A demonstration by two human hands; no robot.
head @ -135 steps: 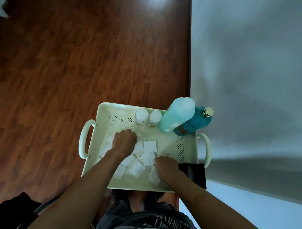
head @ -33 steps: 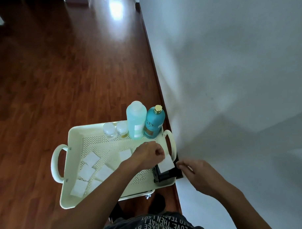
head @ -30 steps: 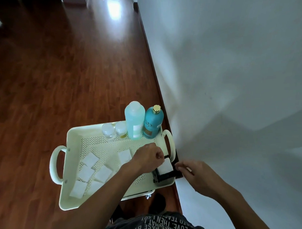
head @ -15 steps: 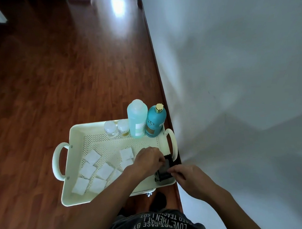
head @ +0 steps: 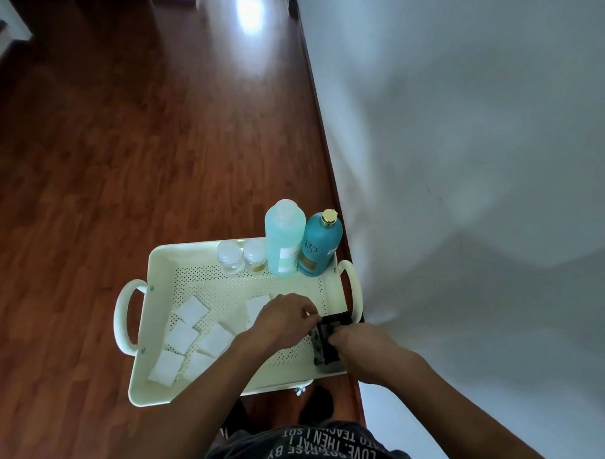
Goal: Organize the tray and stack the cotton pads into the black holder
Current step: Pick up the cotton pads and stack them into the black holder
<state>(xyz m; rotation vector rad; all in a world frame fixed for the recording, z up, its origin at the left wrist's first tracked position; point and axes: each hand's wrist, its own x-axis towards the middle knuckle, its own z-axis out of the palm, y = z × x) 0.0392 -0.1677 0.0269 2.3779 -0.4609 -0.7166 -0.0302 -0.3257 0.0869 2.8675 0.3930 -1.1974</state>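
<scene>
A cream perforated tray point(head: 165, 268) holds several white square cotton pads point(head: 192, 310), scattered across its left half, with one more pad point(head: 257, 304) near the middle. The black holder point(head: 327, 343) stands in the tray's front right corner. My left hand point(head: 283, 316) reaches across the tray, and its curled fingertips pinch the holder's far left edge. My right hand point(head: 361, 344) grips the holder's right side. No pad shows inside the holder; my hands hide most of it.
Along the tray's far wall stand two small clear jars point(head: 230, 256), a pale turquoise bottle point(head: 284, 236) and a teal bottle with a gold cap point(head: 319, 246). A white wall point(head: 463, 155) runs close on the right. Dark wood floor point(head: 119, 132) lies to the left.
My left hand carried a white pad to the holder and pushed it down out of sight. My right hand moved in from the right and took hold of the holder.
</scene>
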